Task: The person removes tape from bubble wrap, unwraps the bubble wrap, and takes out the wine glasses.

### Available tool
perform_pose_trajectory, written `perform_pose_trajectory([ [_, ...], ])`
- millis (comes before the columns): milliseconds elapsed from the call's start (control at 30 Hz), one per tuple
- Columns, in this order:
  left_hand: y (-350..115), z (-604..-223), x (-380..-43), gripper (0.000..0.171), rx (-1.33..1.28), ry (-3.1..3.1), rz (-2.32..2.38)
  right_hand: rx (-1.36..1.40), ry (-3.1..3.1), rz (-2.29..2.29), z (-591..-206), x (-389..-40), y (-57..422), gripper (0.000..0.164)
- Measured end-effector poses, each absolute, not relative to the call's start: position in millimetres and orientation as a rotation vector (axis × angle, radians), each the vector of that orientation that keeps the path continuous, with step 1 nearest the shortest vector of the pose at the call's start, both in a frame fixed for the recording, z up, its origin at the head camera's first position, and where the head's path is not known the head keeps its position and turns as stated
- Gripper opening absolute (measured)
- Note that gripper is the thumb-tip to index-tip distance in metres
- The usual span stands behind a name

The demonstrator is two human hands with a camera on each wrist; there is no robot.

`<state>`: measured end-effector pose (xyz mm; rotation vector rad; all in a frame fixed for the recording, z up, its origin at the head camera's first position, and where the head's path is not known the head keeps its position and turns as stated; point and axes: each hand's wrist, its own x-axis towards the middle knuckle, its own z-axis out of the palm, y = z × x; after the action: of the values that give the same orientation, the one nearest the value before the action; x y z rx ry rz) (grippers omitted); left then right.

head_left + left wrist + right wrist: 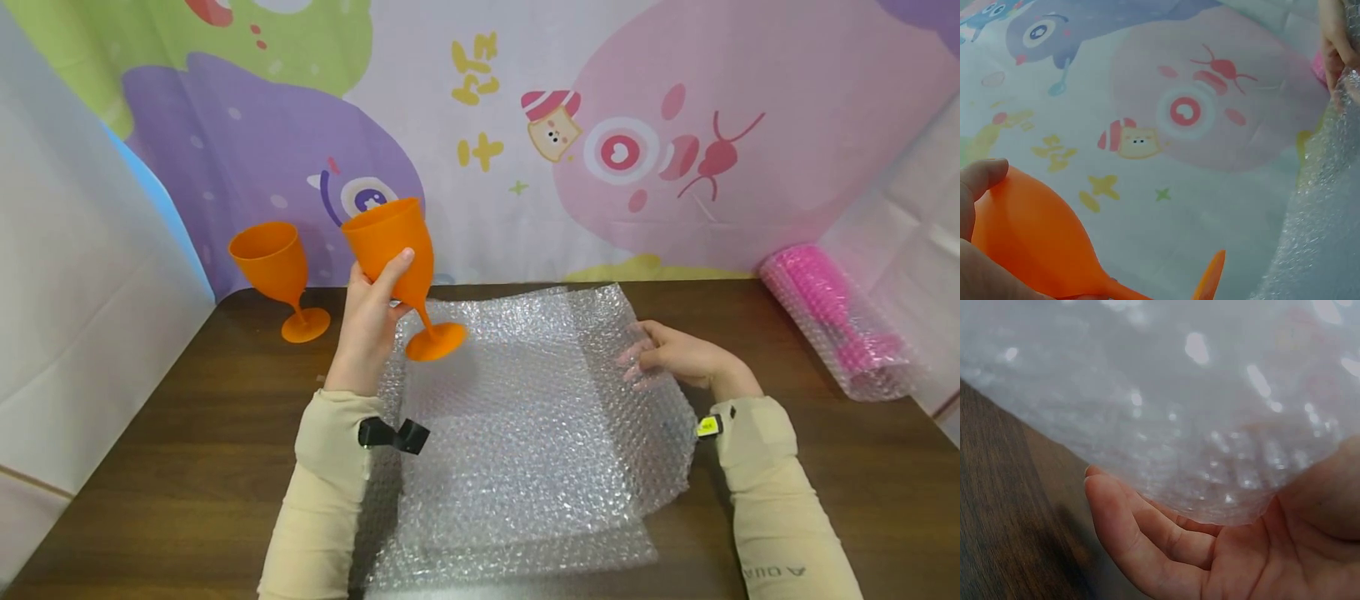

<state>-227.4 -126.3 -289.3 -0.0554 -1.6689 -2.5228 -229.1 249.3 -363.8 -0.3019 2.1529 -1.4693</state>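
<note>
My left hand [367, 321] grips an orange plastic goblet [393, 242] by its bowl, thumb across the front. The goblet tilts, and its round foot hangs over the left part of a bubble wrap sheet [517, 417]. In the left wrist view the orange bowl [1035, 234] and part of the stem show. On the right, my right hand [682, 358] holds the sheet's raised side edge. The right wrist view has its curled fingers [1147, 540] at the underside of the bubble wrap [1166, 425], which hides part of the hand.
A second orange goblet [273, 267] stands upright at the back left of the wooden table [187, 467]. At the back right lies a pink goblet [832, 308] rolled in bubble wrap. A cartoon-printed curtain [480, 225] hangs behind the table.
</note>
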Motion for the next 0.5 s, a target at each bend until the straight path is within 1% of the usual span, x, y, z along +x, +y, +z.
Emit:
perform_pose_trajectory([
  [100, -130, -288, -228, 0.051, -0.046, -1.636, -2.529, -0.310, 2.147, -1.473, -363, -229, 249, 0.071],
  [333, -140, -286, -229, 0.040, -0.087, -1.558, -2.511, -0.303, 2.152, -1.475, -362, -228, 248, 0.071],
  [500, -148, -284, -230, 0.043, -0.037, -1.464, -2.514, -0.285, 2.155, -1.474, -362, -228, 248, 0.072],
])
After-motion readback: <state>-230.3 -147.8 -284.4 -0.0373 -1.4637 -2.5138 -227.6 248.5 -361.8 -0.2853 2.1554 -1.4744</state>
